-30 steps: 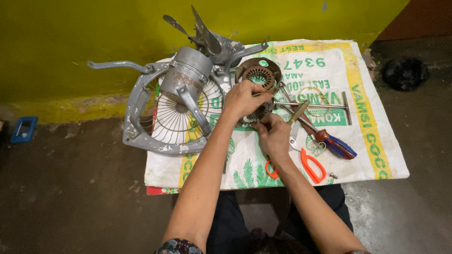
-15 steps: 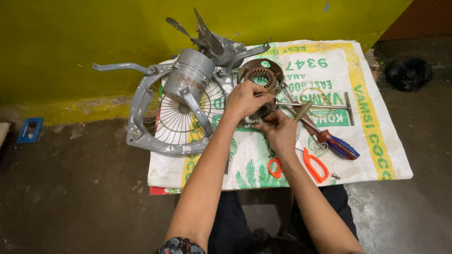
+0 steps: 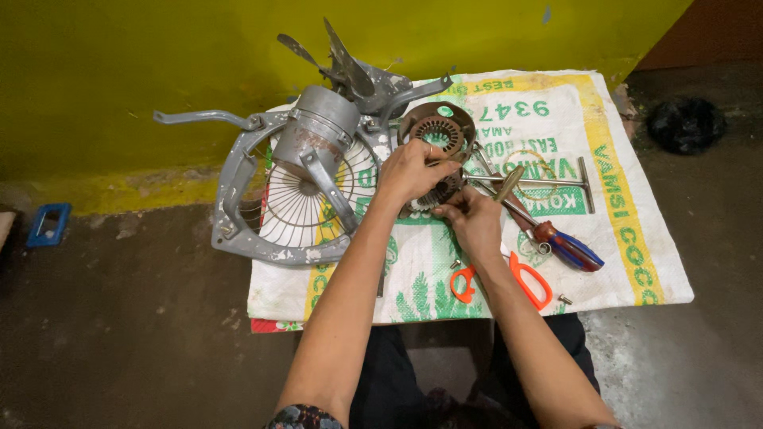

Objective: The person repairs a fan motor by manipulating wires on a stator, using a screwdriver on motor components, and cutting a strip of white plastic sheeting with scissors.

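Grey metal motor part is being gripped between left hand and right hand, both closed on it, steadying it above the sack; scissors are lying near.

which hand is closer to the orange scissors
Right. The right hand sits just above the orange scissors; the left hand is farther up, over the motor part.

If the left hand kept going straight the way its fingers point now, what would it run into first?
The left hand points up and to the right, over the small round metal part that both hands hold. Going straight on, it would probably meet the round coil-wound motor part just beyond its fingertips first, though depth is hard to judge.
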